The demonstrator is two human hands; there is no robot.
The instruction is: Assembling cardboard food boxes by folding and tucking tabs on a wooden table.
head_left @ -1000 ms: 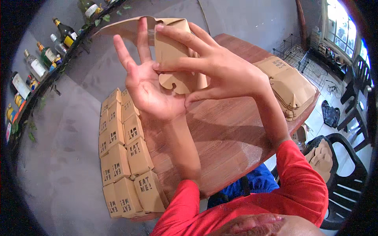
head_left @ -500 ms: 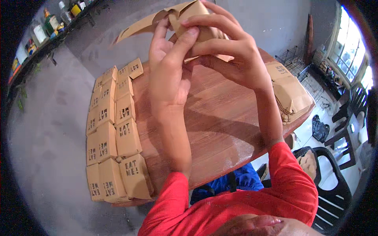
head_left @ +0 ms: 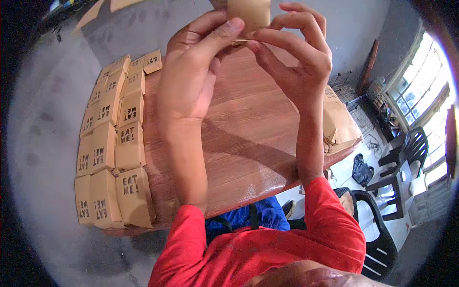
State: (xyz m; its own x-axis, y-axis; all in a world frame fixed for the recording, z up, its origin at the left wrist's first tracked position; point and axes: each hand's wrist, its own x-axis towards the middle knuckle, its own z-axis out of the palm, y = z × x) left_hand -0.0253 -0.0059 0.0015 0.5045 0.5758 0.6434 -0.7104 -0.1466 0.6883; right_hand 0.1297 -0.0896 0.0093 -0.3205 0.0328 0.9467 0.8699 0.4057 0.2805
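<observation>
A partly folded brown cardboard box [head_left: 248, 13] is held up above the far part of the table, cut off by the top edge of the picture. My left hand [head_left: 186, 79] grips its left side, with the thumb pressed along the near face. At the lower right corner, my right hand [head_left: 301, 57] has thumb and forefinger brought together on a thin cardboard edge, its other fingers curled and raised. Loose brown flaps [head_left: 90, 18] stick out at the upper left and seem to belong to the same piece.
Rows of closed brown boxes [head_left: 130, 148] with dark printing line the left side of the wooden table [head_left: 239, 119]. A stack of brown cardboard pieces [head_left: 340, 119] lies at the right end. Black plastic chairs [head_left: 377, 239] stand on the floor beyond the right side.
The box has gone higher, partly out of view, with its flaps farther left. My right hand has shifted from a spread grip to a pinch at its lower edge. The whole view has shifted.
</observation>
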